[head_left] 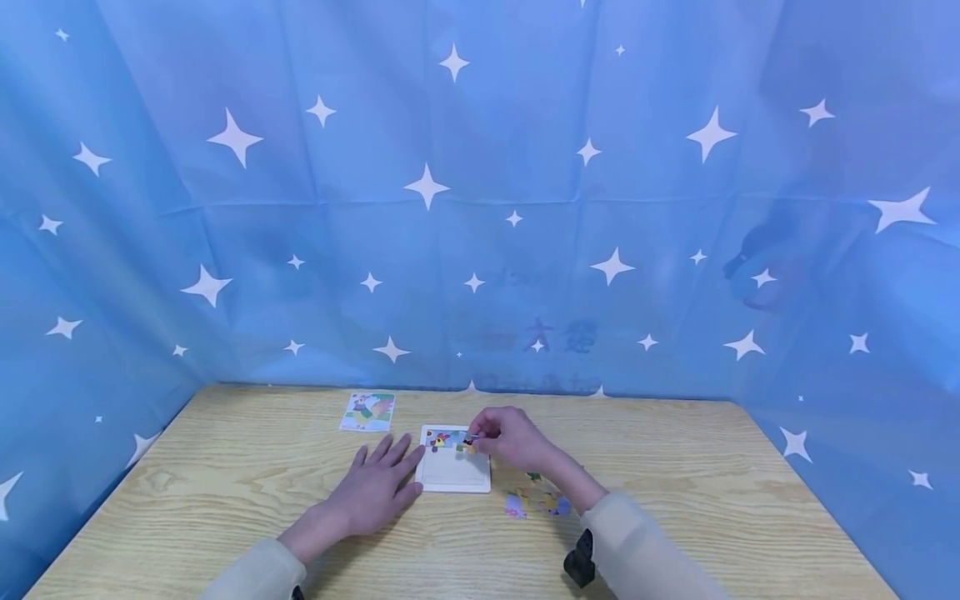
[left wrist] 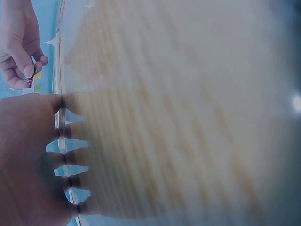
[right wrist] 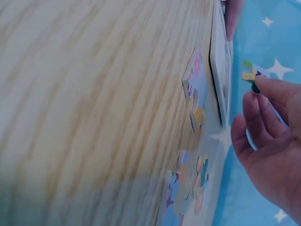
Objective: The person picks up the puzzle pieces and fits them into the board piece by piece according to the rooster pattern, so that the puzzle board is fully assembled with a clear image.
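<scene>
A white puzzle tray [head_left: 453, 477] lies on the table, with a colourful strip of joined pieces along its far edge. My right hand [head_left: 512, 437] is over the tray's far right corner, pinching a puzzle piece [right wrist: 250, 75] between thumb and finger. In the right wrist view this piece shows green, yellow and dark patches. My left hand [head_left: 375, 490] is spread flat beside the tray, its fingertips and thumb at the left edge. Several loose puzzle pieces [head_left: 516, 505] lie near the tray's right front corner, partly under the right forearm.
A square picture card [head_left: 367, 412] with a colourful drawing lies at the back of the wooden table [head_left: 247, 475], left of the tray. Behind the table hangs a blue curtain [head_left: 517, 308] with white stars. A black device [head_left: 580, 560] is strapped at the right wrist.
</scene>
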Demonstrator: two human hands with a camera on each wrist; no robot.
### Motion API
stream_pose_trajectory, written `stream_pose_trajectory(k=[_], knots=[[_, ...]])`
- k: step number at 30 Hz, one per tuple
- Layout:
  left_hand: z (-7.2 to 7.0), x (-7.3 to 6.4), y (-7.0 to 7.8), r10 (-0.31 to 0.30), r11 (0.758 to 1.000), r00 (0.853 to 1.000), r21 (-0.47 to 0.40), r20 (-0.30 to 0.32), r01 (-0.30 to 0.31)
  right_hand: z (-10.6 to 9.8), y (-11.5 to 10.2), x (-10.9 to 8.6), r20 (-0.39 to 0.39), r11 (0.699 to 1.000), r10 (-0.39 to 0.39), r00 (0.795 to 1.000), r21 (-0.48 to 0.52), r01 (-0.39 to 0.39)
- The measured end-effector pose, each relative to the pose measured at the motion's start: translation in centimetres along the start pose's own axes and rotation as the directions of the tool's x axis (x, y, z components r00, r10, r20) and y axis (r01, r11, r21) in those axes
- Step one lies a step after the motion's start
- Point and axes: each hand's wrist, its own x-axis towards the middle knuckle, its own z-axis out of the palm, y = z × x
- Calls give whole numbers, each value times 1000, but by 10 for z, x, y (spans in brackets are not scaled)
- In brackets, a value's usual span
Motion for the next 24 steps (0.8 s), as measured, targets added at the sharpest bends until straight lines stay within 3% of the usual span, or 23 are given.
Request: stream_pose_trajectory(k=[14,24], knots=[[-5,-3,6,-22,1000,1000,-4,5,22,9,-2,5,11,999,-41,999,-11,41],[-1,0,0,20,1000,1000,11,-12,-20,20,-8,12,13,1000,-31,999,-5,31]])
